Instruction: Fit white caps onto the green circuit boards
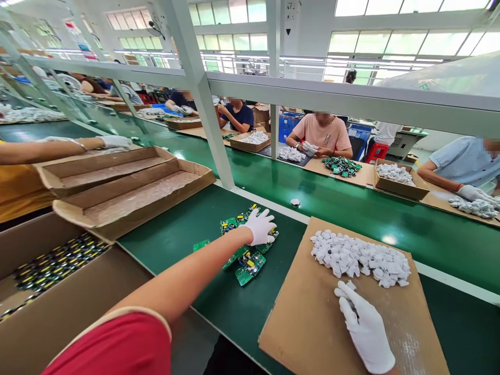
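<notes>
My left hand, in a white glove, reaches out over a loose heap of green circuit boards with yellow and blue parts. Its fingers are spread and touch or hover just above the boards; which of the two I cannot tell. My right hand, also gloved, is above a brown cardboard sheet with thumb and fingers apart. A small white piece lies by its fingertips. Beyond it, a pile of small white pieces covers the far part of the cardboard.
At left, a cardboard box holds rows of boards, with shallow cardboard trays behind it. A metal post rises from the green bench's far edge. Across the green belt, co-workers sit at similar piles; another person's gloved hand is at far left.
</notes>
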`<move>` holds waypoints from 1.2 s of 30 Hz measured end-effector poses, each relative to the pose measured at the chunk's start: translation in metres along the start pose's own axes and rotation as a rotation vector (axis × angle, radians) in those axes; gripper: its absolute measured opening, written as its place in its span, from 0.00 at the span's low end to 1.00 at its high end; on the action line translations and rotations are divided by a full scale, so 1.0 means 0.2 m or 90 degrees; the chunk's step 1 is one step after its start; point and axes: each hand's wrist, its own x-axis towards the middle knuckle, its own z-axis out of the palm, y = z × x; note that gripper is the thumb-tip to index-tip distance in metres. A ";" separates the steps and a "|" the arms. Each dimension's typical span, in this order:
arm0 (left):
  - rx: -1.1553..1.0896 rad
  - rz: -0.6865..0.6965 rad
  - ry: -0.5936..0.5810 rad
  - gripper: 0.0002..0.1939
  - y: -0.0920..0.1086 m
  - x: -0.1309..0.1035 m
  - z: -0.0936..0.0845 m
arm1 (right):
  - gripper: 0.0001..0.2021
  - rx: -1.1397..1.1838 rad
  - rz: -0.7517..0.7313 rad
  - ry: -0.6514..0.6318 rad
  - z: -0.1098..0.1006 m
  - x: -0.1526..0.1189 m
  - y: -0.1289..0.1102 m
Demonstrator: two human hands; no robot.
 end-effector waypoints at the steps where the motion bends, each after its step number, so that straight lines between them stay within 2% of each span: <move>1: 0.000 -0.005 -0.003 0.21 0.00 0.02 0.00 | 0.16 0.004 0.004 0.000 0.00 0.00 -0.01; 3: 0.002 -0.010 -0.003 0.19 -0.01 0.06 0.00 | 0.15 0.013 0.003 0.010 -0.02 0.00 -0.02; 5: 0.003 -0.007 0.012 0.18 0.00 0.07 -0.01 | 0.15 0.011 0.003 0.061 -0.04 0.01 -0.02; 8: -0.072 0.013 0.102 0.16 0.07 0.05 -0.04 | 0.15 -0.040 0.027 0.148 -0.06 0.04 -0.02; 10: -0.232 0.031 0.173 0.16 0.17 0.00 -0.06 | 0.16 -0.103 0.020 0.148 -0.06 0.05 -0.01; 12: -0.500 0.055 0.170 0.18 0.33 -0.05 -0.07 | 0.16 -0.161 -0.007 0.116 -0.06 0.06 0.00; 14: -0.825 0.077 0.070 0.21 0.52 -0.12 -0.06 | 0.13 -0.197 -0.026 0.096 -0.06 0.07 0.01; 15: -0.969 0.084 -0.010 0.21 0.61 -0.14 -0.05 | 0.12 -0.207 -0.026 0.096 -0.06 0.06 0.01; 16: -1.096 0.095 -0.131 0.21 0.70 -0.17 -0.03 | 0.11 -0.214 -0.022 0.099 -0.06 0.06 0.01; 17: -1.216 0.078 -0.217 0.20 0.78 -0.19 -0.01 | 0.10 -0.218 -0.017 0.102 -0.06 0.06 0.01; 20: -1.424 0.000 -0.376 0.16 0.95 -0.23 0.07 | 0.09 -0.213 0.006 0.100 -0.06 0.05 0.01; 23: -1.444 -0.015 -0.456 0.14 1.01 -0.23 0.16 | 0.08 -0.190 0.037 0.095 -0.06 0.04 0.00; 27: -1.410 0.005 -0.499 0.15 1.00 -0.21 0.24 | 0.12 -0.191 0.092 0.124 -0.13 0.02 -0.01; 29: -1.389 0.008 -0.511 0.16 0.99 -0.20 0.25 | 0.17 -0.202 0.119 0.122 -0.19 0.03 -0.01; 32: -1.367 0.014 -0.524 0.17 0.98 -0.19 0.24 | 0.18 -0.240 0.151 0.067 -0.27 0.09 0.00; 36: -1.345 0.029 -0.547 0.18 0.99 -0.19 0.22 | 0.21 -0.395 0.160 0.010 -0.26 0.21 0.03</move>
